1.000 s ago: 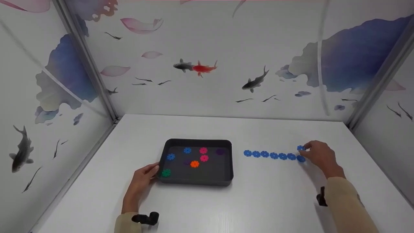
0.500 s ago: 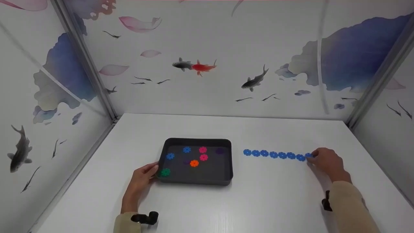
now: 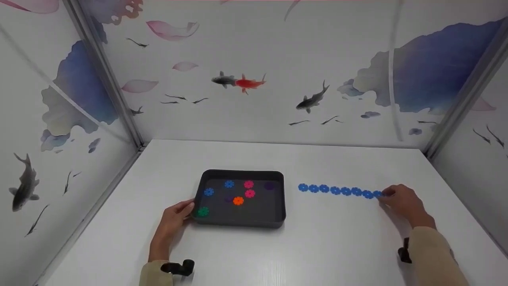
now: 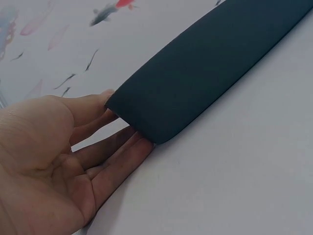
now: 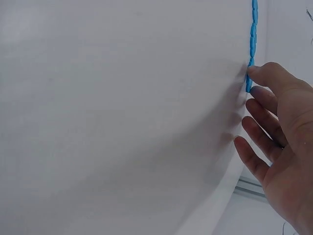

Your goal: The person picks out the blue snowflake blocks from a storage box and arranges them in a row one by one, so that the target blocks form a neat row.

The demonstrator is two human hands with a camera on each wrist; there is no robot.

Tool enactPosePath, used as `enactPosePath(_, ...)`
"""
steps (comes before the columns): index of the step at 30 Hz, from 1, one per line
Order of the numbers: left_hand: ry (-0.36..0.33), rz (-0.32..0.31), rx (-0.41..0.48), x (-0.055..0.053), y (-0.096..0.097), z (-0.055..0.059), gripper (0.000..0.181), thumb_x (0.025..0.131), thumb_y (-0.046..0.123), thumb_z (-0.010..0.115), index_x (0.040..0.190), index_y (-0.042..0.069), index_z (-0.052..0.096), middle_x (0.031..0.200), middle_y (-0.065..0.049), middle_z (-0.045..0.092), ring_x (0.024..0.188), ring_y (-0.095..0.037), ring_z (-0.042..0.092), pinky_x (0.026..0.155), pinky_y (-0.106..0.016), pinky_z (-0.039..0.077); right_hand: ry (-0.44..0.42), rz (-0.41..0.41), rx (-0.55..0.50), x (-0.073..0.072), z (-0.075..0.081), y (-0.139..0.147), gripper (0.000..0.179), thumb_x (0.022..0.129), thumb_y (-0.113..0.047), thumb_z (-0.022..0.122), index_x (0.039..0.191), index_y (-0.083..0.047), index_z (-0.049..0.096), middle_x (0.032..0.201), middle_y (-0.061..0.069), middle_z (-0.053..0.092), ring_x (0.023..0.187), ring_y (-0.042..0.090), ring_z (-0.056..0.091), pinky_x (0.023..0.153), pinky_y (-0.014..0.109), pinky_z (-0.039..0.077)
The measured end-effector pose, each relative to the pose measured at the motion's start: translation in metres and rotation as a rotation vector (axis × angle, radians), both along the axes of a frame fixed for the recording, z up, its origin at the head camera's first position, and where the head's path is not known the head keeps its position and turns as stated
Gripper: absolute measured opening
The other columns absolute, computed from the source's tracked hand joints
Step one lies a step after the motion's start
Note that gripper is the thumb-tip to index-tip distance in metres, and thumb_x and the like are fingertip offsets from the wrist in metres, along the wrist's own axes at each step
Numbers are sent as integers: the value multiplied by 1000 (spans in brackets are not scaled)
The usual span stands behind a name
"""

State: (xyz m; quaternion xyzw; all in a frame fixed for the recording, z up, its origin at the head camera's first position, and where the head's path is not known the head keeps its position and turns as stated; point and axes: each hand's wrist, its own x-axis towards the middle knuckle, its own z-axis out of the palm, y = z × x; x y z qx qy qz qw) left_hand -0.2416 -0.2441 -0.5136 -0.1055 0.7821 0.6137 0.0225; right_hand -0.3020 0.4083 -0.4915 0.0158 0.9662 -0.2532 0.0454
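Observation:
My left hand (image 3: 171,223) holds the dark grey tray (image 3: 262,212) by its left side. In the left wrist view, the thumb is at the rim and other fingers are at the lower corner of the tray wall (image 4: 195,73). Several flat, notched snowflake discs form a blue row (image 3: 335,190) on the table, right of the tray. With thumb and index finger, my right hand (image 3: 406,204) pinches the blue snowflake disc (image 3: 378,194) at the row's right end. The right wrist view shows this end disc (image 5: 248,83) partly covered by fingertips.
Inside the tray lie two blue discs (image 3: 229,184), two pink discs (image 3: 249,193), an orange disc (image 3: 238,201), a green disc (image 3: 203,211) and dark purple discs (image 3: 270,186). Printed walls (image 3: 254,119) enclose the white table (image 3: 317,250) at the back and sides.
My right hand has brought the blue disc down from above the row to its right end, moving slightly right and toward me. The left hand and tray have stayed in place.

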Motion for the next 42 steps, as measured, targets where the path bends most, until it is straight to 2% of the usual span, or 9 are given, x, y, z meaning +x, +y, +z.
enactPosePath(4,1,-2,1,1,0,1,45,103,29,57,142,7,56,148,-19,53,131,-32,56,113,-48,44,35,-25,-30,1,-1,-2,60,97,-35,63,134,10,52,127,34,56,115,50,54,96,64,47)
enactPosePath(9,17,14,7,1,0,1,41,103,24,57,140,5,58,144,-20,57,126,-31,59,109,-46,49,166,-77,-122,-3,4,-14,72,97,-43,63,142,10,43,131,34,54,117,48,53,96,60,50)
enactPosePath(13,24,22,8,0,-1,1,40,103,22,58,138,4,59,141,-20,59,121,-27,62,104,-42,53,238,-95,-210,-9,12,-31,74,97,-48,61,146,5,43,134,31,53,120,43,52,97,54,53)
enactPosePath(19,28,20,24,-3,-1,0,40,102,22,60,137,3,60,139,-21,60,118,-26,63,100,-39,56,286,-80,-304,-21,29,-62,75,96,-57,57,148,-5,44,137,26,55,124,39,51,100,51,50)
enactPosePath(20,28,20,22,-3,-1,0,40,102,22,60,137,3,60,139,-21,60,118,-26,63,100,-39,56,297,-69,-315,-23,32,-68,73,96,-56,57,148,-5,45,136,25,55,124,39,51,100,49,50)
enactPosePath(24,29,19,8,-3,-1,0,40,102,23,59,137,4,60,139,-20,60,119,-26,62,101,-40,55,338,-40,-361,-30,43,-97,68,96,-55,58,144,-8,51,133,20,59,121,33,53,91,21,48)
enactPosePath(27,27,20,11,-5,-1,-1,40,102,24,59,137,5,61,139,-19,61,119,-25,62,102,-40,54,355,-34,-411,-36,48,-121,63,96,-54,60,138,-9,55,131,17,60,119,28,53,87,12,43)
enactPosePath(34,17,12,-2,-2,-1,0,41,102,25,58,139,6,59,143,-19,58,125,-29,59,106,-43,52,357,42,-549,-49,56,-183,57,95,-50,64,135,-9,57,132,14,60,119,25,54,101,34,47)
enactPosePath(42,17,35,74,-1,1,2,39,102,22,59,137,4,61,138,-20,61,119,-27,63,102,-41,54,380,203,-637,-56,66,-243,47,95,-32,70,134,-8,60,133,17,60,126,34,52,104,43,44)
